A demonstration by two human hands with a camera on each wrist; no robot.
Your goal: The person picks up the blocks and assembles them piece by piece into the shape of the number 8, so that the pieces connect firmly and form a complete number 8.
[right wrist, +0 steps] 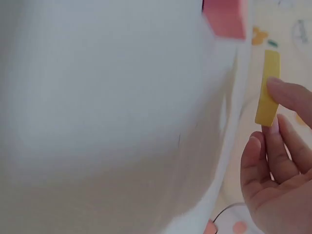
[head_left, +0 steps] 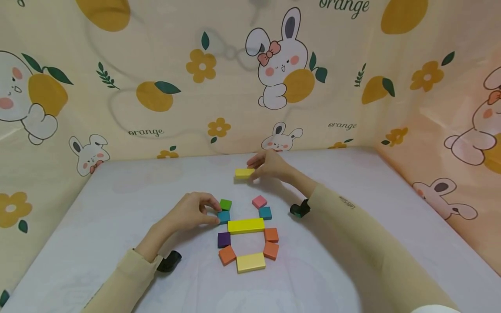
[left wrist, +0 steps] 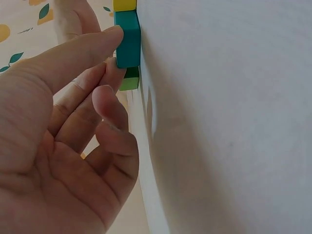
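My left hand (head_left: 190, 211) pinches a blue block (head_left: 223, 217) at the left of a ring of blocks. The left wrist view has the thumb on the face of this blue block (left wrist: 128, 39), with a fingertip at its end. Touching its far side is a green block (head_left: 225, 204). Beyond the ring, my right hand (head_left: 270, 166) grips a yellow block (head_left: 244, 173) at its right end. In the right wrist view the thumb presses on the yellow block (right wrist: 268, 92), which is held above the white surface.
A long yellow block (head_left: 246, 226) crosses the ring. Its right side has a pink block (head_left: 259, 201), another blue block (head_left: 265, 213) and orange blocks (head_left: 271, 235). A purple block (head_left: 224, 240) lies at left, a pale yellow block (head_left: 251, 263) nearest me. A patterned cloth (head_left: 235, 87) stands behind.
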